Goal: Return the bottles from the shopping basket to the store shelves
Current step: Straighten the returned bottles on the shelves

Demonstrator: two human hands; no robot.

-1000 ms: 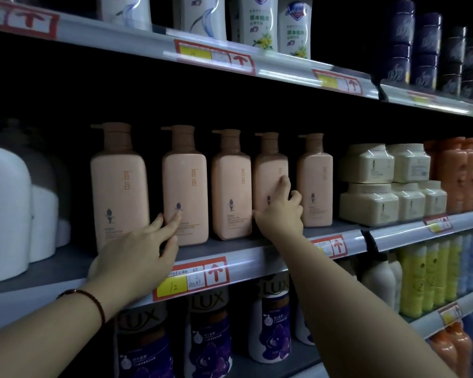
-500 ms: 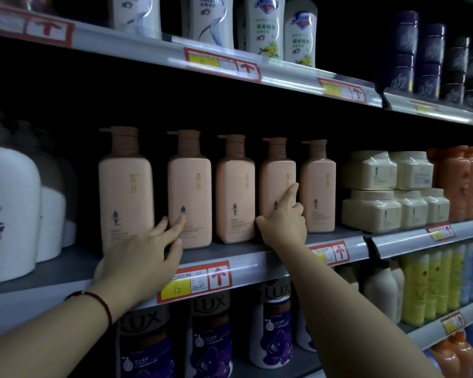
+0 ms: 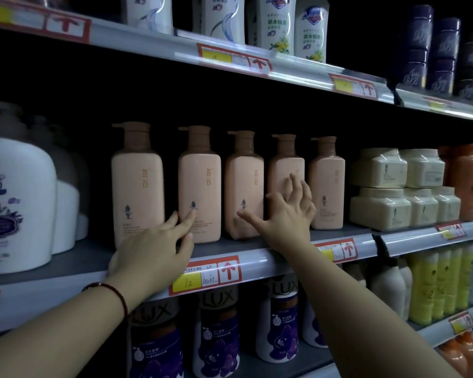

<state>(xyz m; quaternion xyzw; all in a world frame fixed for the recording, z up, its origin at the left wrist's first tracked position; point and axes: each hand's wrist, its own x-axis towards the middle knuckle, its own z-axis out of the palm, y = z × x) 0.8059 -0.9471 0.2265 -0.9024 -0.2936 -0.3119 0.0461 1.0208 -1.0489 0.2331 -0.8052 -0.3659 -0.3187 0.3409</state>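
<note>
Several peach pump bottles with brown caps stand upright in a row on the middle shelf (image 3: 257,255). My left hand (image 3: 153,249) rests at the shelf's front edge, fingers apart, its fingertips touching the lower front of the second bottle (image 3: 200,184). My right hand (image 3: 287,214) is spread open in front of the third bottle (image 3: 243,184) and the fourth bottle (image 3: 283,165), thumb across the third, fingers against the fourth. Neither hand holds anything. No shopping basket is in view.
Large white bottles (image 3: 17,203) stand left on the same shelf, cream jars (image 3: 380,186) and orange bottles (image 3: 470,181) to the right. White bottles fill the top shelf (image 3: 230,58). Purple LUX bottles (image 3: 219,336) and yellow bottles (image 3: 437,285) stand below.
My right hand has opened from pointing at the fourth bottle to a wide spread over the third and fourth. My left hand stays on the second bottle. The view has drifted slightly.
</note>
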